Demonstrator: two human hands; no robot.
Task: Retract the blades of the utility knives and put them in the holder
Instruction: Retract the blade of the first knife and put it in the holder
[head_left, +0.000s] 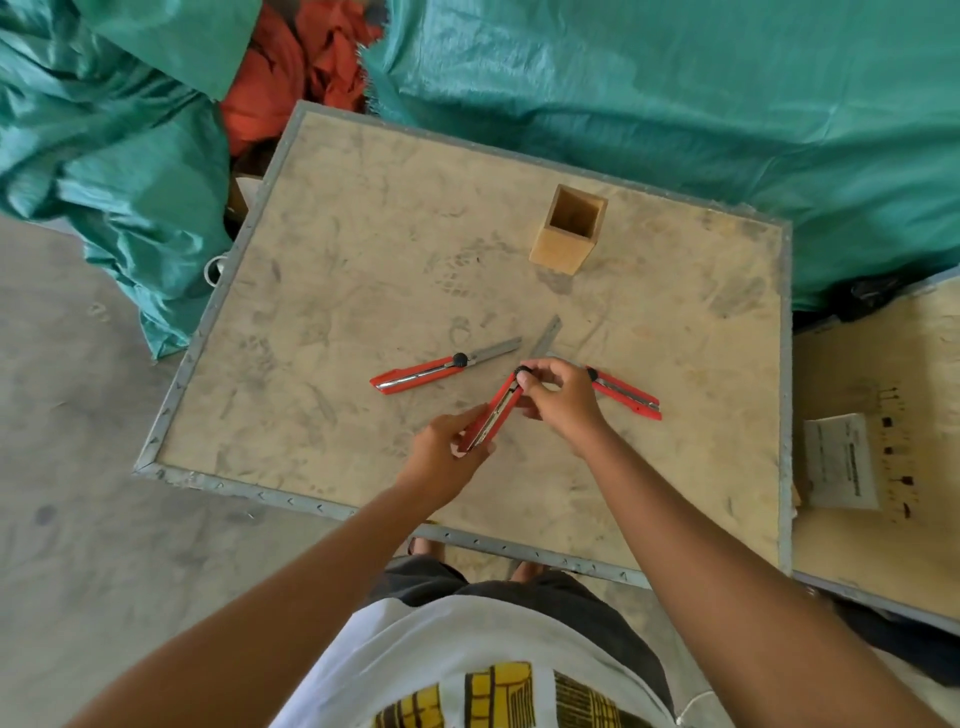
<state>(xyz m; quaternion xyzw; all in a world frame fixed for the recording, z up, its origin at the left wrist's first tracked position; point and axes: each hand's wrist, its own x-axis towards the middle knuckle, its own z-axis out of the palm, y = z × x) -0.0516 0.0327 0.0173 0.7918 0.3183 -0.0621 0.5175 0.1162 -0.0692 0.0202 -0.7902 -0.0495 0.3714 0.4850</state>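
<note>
Three red utility knives are over a plywood table (363, 249). My left hand (447, 457) grips the tail of the middle knife (496, 408), and my right hand (558, 397) pinches its black slider knob; its grey blade sticks out toward the far side. The left knife (421, 373) lies flat with its blade extended to the right. Behind my right hand lies the right knife (626, 395), its blade end hidden. The wooden holder (569, 231), a square open box, stands upright and empty at the far middle.
Teal tarpaulin (675, 104) and orange cloth (291, 73) lie beyond the table's far edge. A second plywood board (878, 467) with a white paper (839, 460) adjoins on the right. Concrete floor (78, 441) is on the left.
</note>
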